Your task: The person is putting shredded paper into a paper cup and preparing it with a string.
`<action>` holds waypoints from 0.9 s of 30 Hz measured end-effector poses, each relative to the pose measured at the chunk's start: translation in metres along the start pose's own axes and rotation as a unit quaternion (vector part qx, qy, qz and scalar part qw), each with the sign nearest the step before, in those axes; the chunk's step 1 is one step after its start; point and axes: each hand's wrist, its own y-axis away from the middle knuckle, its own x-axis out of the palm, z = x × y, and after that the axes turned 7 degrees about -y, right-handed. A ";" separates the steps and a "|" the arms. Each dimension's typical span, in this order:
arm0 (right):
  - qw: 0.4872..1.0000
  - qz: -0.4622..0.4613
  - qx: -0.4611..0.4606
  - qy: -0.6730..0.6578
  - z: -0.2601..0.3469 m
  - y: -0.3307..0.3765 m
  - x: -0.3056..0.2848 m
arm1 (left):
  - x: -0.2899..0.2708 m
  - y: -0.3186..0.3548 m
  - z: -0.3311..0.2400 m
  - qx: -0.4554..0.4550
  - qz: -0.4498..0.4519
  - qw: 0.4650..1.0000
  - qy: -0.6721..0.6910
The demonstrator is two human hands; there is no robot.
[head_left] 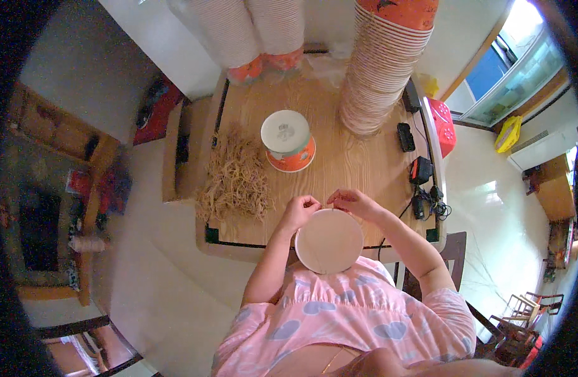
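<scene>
A round, pale paper bucket (330,242) rests against my front at the table's near edge, its circular face turned up. Above its far rim, my left hand (299,210) is closed in a pinch, with the fingertips close to the rim. My right hand (352,204) pinches there too, a short gap from the left. A thin tan cord seems to run between the fingertips, though it is very small. Beyond my left hand lies a loose heap of tan cords (239,179). Beside the heap, a few orange-and-white paper buckets (291,162) stand nested upside down, a pale base on top.
A tall stack of paper buckets (380,75) stands at the back right; two bagged stacks (239,31) are at the back left. Black power adapters (419,171) with tangled cables line the right edge. A red plastic stool (443,125) stands beyond that edge, a dark chair (453,254) nearer me.
</scene>
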 end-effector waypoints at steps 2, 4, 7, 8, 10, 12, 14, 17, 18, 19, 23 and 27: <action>0.996 -0.025 -0.060 0.054 0.004 0.007 0.008 | 0.000 -0.001 0.000 -0.056 0.035 0.998 0.005; 0.989 -0.035 -0.049 0.134 0.022 0.019 0.016 | 0.000 0.000 0.002 -0.055 0.035 0.998 0.011; 0.963 -0.073 -0.066 0.252 0.020 0.027 0.021 | 0.002 -0.003 0.001 -0.056 0.042 0.997 0.039; 0.947 -0.096 -0.092 0.292 0.019 0.029 0.024 | 0.002 -0.003 0.000 -0.062 0.046 0.995 0.062; 0.939 -0.099 -0.129 0.303 0.020 0.032 0.029 | 0.002 -0.005 -0.002 -0.039 0.044 0.998 0.016; 0.929 -0.104 -0.165 0.314 0.021 0.034 0.032 | 0.002 -0.006 -0.007 -0.016 0.044 0.998 -0.031; 0.930 -0.114 -0.189 0.293 0.020 0.034 0.032 | 0.002 -0.005 -0.011 0.029 0.000 0.997 -0.078; 0.931 -0.117 -0.192 0.286 0.020 0.034 0.032 | 0.003 -0.005 -0.016 0.081 -0.038 0.989 -0.117; 0.931 -0.117 -0.192 0.286 0.021 0.035 0.032 | 0.002 -0.004 -0.015 0.081 -0.038 0.989 -0.118; 0.938 -0.118 -0.174 0.274 0.023 0.036 0.032 | 0.002 -0.003 -0.012 0.055 -0.041 0.993 -0.091; 0.942 -0.189 -0.093 0.261 0.031 0.050 0.016 | -0.021 0.005 -0.019 0.001 -0.020 0.998 0.055; 0.938 -0.175 -0.012 0.299 0.026 0.069 0.003 | -0.041 0.018 -0.019 -0.075 -0.037 0.989 0.126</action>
